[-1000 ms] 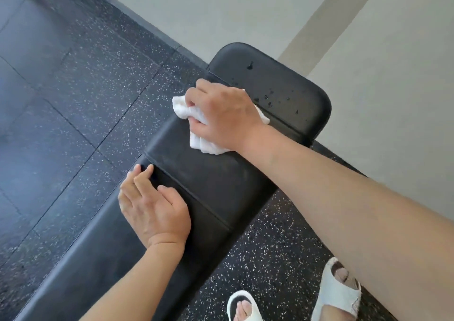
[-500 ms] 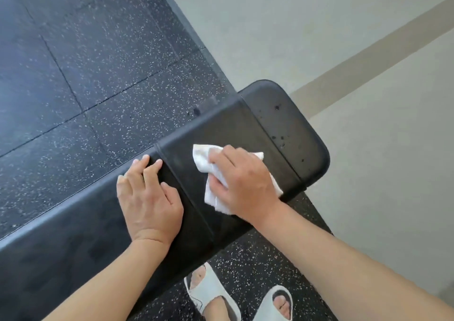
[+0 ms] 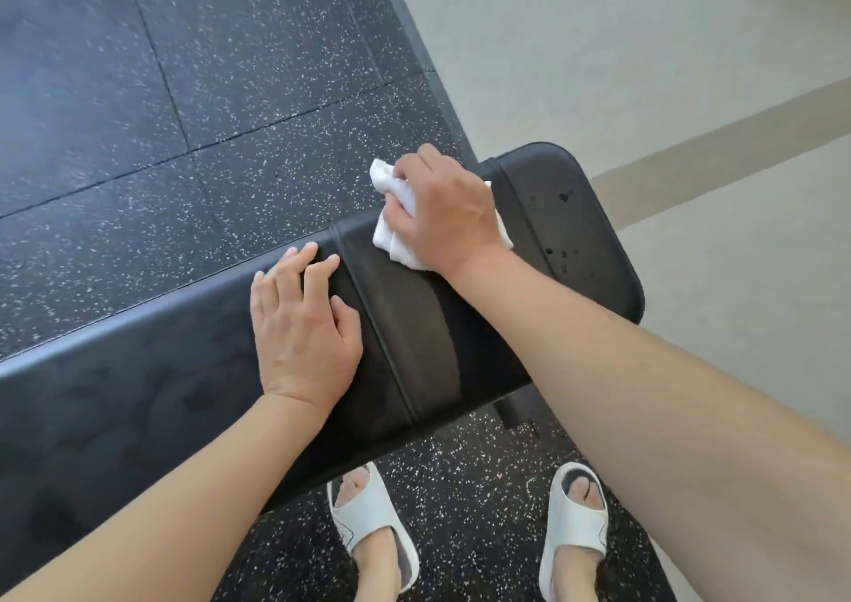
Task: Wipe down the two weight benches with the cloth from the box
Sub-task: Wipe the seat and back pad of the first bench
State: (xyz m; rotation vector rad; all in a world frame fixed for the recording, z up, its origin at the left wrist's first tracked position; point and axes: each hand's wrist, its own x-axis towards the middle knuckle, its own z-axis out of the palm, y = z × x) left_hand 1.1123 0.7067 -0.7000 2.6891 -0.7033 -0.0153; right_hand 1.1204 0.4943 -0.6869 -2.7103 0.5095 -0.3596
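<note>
A black padded weight bench [image 3: 138, 399] runs from the lower left to the right, split by two seams. My right hand [image 3: 442, 214] grips a crumpled white cloth [image 3: 391, 237] and presses it on the pad's far edge, in the middle section. My left hand [image 3: 304, 325] lies flat on the pad just left of the nearer seam, fingers spread, holding nothing. Dark wet spots [image 3: 564, 196] dot the end section to the right of the cloth. No second bench and no box is in view.
Black speckled rubber flooring [image 3: 184, 141] lies beyond and under the bench. Pale smooth floor [image 3: 644, 48] with a tan stripe begins at the right. My feet in white slides [image 3: 373, 518] stand close to the bench's near side.
My right hand has slid the cloth from the pad's middle to its far edge. My left hand stays flat on the pad. The view has shifted and my feet show more fully.
</note>
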